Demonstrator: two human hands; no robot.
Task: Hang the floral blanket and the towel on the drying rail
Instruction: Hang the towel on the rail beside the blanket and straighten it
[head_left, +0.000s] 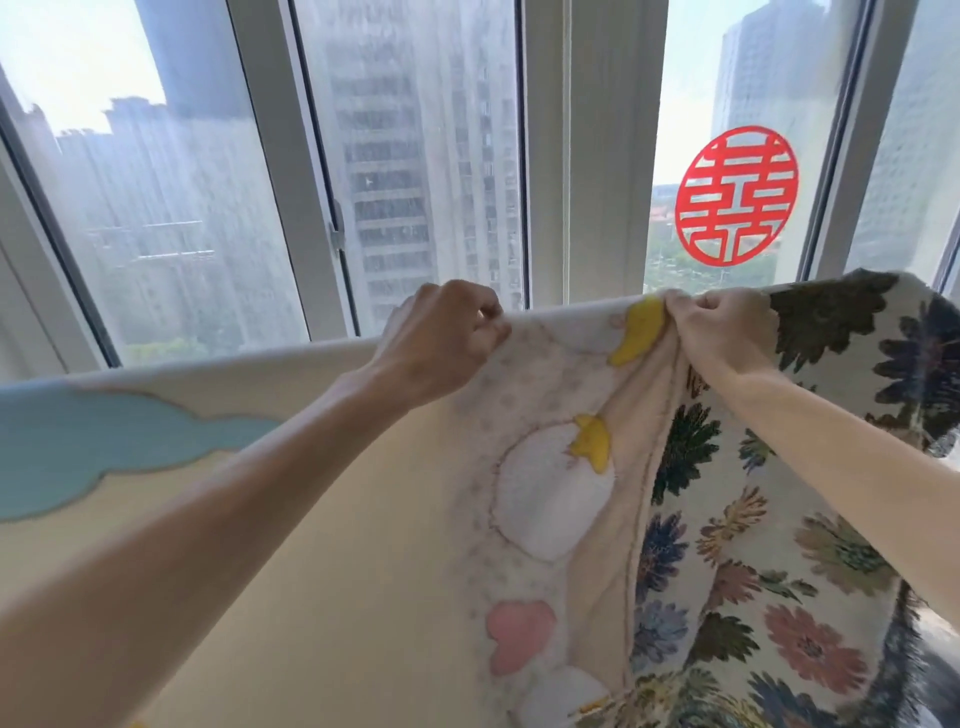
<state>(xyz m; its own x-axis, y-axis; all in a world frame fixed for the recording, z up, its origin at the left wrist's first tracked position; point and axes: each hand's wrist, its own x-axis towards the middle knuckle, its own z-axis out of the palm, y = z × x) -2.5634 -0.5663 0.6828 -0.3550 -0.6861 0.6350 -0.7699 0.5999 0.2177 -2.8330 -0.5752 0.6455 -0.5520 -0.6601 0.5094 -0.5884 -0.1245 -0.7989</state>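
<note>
Before the window (415, 156), seen from the head camera, the towel (311, 519) is hanging draped along a line that is running from lower left up toward the right; the rail beneath it is hidden by cloth. This cream towel is showing a blue cloud, pink and white shapes and yellow patches. The left hand (447, 343) is pinching its top edge with curled fingers. The right hand (722, 332) is gripping a bunched fold of the same edge, fingers curled tightly. Just beside, overlapping the towel's right side, the floral blanket (779, 545) is hanging. A red paper cutout (737, 195) is sticking to the glass.
</note>
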